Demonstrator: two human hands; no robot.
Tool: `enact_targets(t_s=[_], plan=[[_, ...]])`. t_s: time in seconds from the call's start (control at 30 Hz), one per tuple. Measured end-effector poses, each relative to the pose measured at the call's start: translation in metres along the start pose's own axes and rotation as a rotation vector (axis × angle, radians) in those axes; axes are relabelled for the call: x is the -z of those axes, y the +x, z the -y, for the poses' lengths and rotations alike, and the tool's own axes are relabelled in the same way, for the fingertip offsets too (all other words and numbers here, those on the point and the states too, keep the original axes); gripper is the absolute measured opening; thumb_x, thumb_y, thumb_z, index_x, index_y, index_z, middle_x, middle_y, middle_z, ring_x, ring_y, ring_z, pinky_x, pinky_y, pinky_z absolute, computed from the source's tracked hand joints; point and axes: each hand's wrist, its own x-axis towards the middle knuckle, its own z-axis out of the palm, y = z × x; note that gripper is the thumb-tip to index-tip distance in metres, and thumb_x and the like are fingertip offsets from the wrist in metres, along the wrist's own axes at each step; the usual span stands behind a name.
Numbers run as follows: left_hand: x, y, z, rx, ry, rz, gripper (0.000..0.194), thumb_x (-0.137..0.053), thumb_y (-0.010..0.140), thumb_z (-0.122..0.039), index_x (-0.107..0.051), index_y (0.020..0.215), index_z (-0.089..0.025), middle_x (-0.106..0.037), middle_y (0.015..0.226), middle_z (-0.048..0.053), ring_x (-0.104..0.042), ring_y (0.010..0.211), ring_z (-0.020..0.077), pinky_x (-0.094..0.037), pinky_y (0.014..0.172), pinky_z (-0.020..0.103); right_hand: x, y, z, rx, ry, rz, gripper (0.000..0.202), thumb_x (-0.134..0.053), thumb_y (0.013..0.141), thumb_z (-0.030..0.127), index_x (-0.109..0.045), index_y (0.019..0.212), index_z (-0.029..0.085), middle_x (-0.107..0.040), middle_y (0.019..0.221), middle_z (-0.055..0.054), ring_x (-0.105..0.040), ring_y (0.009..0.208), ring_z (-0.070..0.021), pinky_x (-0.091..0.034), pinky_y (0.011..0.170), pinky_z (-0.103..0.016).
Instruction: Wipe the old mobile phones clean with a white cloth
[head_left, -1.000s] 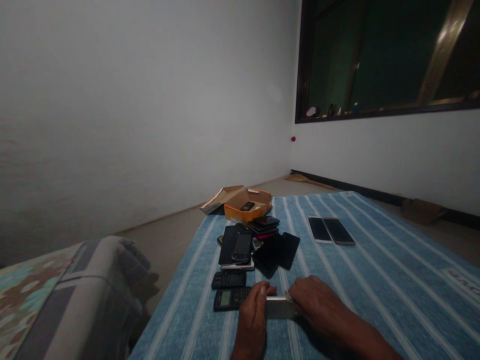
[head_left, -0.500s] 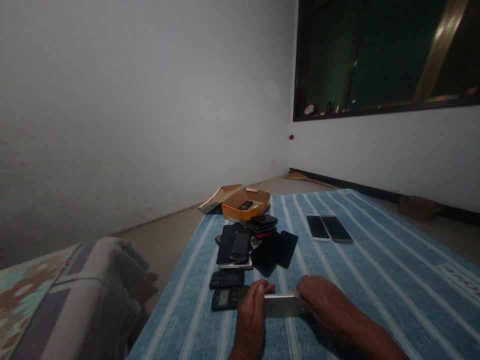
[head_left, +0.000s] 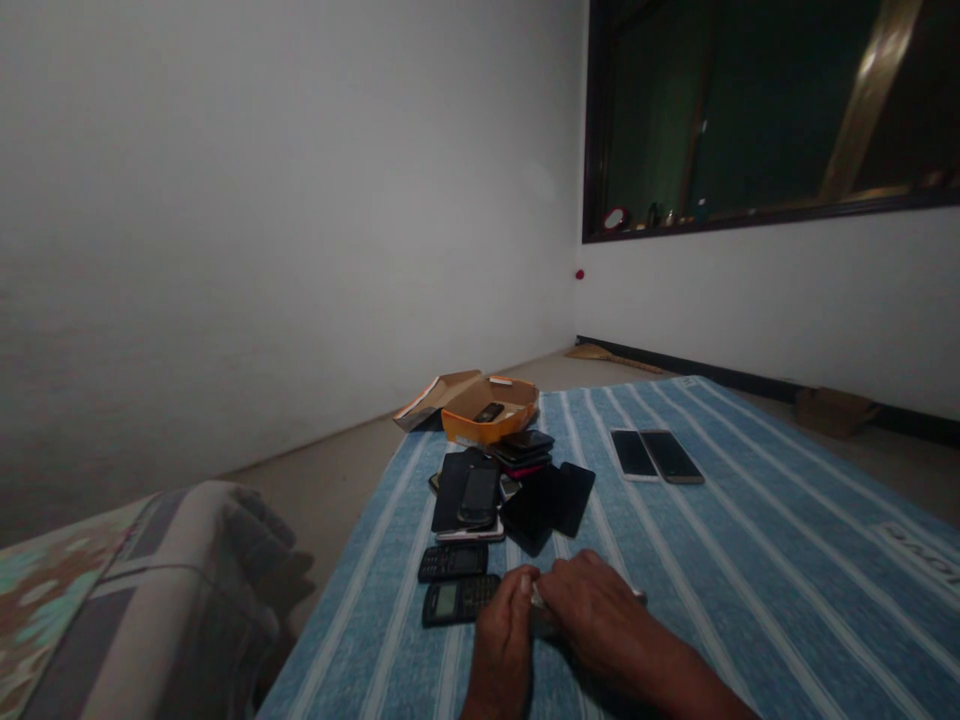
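Observation:
My left hand (head_left: 504,640) is closed on the left end of a silvery phone (head_left: 543,618) held low over the striped blue cloth. My right hand (head_left: 600,610) lies across the front of that phone and covers most of it, its fingers bunched near the left end around something I cannot make out. Just left of my left hand lie two keypad phones, the nearer one (head_left: 457,600) partly behind my fingers and the other (head_left: 452,562) beyond it. A pile of dark phones (head_left: 480,493) lies farther back.
An open orange box (head_left: 487,428) with a small phone inside stands at the back of the cloth (head_left: 750,560). Two large phones (head_left: 656,456) lie side by side at the right. A draped blanket (head_left: 180,600) is at the left.
My right hand has slid left along the phone, from its right end to beside my left hand, and now hides most of it. The view has shifted slightly.

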Motion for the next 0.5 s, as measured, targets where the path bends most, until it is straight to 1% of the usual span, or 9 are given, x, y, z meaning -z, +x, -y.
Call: enact_targets(t_s=[0.13, 0.23, 0.37, 0.5], plan=[[-0.001, 0.000, -0.002, 0.005, -0.013, 0.044, 0.044, -0.045, 0.091, -0.052, -0.071, 0.095, -0.017, -0.075, 0.100, 0.011, -0.068, 0.097, 0.0283, -0.053, 0.089, 0.038, 0.004, -0.010, -0.016, 0.009, 0.005, 0.011, 0.014, -0.056, 0.090, 0.008, -0.051, 0.090, 0.021, -0.060, 0.085, 0.001, -0.053, 0.075, -0.0163, -0.028, 0.074, -0.031], [-0.002, 0.000, -0.002, 0.015, -0.016, 0.058, 0.042, -0.044, 0.092, -0.051, -0.070, 0.095, -0.018, -0.075, 0.099, 0.011, -0.069, 0.096, 0.0281, -0.052, 0.089, 0.039, 0.010, -0.020, -0.025, -0.011, 0.002, 0.028, 0.013, -0.054, 0.092, 0.010, -0.051, 0.085, 0.020, -0.059, 0.081, 0.001, -0.051, 0.073, -0.0156, -0.028, 0.075, -0.031], [-0.001, -0.001, -0.003, 0.016, -0.008, 0.053, 0.040, -0.044, 0.093, -0.049, -0.070, 0.094, -0.018, -0.075, 0.098, 0.010, -0.068, 0.096, 0.0275, -0.050, 0.090, 0.038, 0.026, -0.033, -0.033, -0.108, 0.020, 0.079, 0.013, -0.051, 0.094, 0.013, -0.052, 0.083, 0.020, -0.059, 0.082, 0.000, -0.051, 0.075, -0.0172, -0.030, 0.072, -0.031], [-0.001, 0.000, -0.003, 0.026, -0.004, 0.052, 0.043, -0.043, 0.092, -0.053, -0.069, 0.094, -0.018, -0.076, 0.097, 0.011, -0.069, 0.095, 0.0288, -0.050, 0.089, 0.040, 0.042, -0.046, -0.042, -0.215, 0.148, 0.162, 0.015, -0.044, 0.098, 0.020, -0.054, 0.086, 0.020, -0.060, 0.085, -0.002, -0.053, 0.077, -0.0171, -0.033, 0.069, -0.028]])
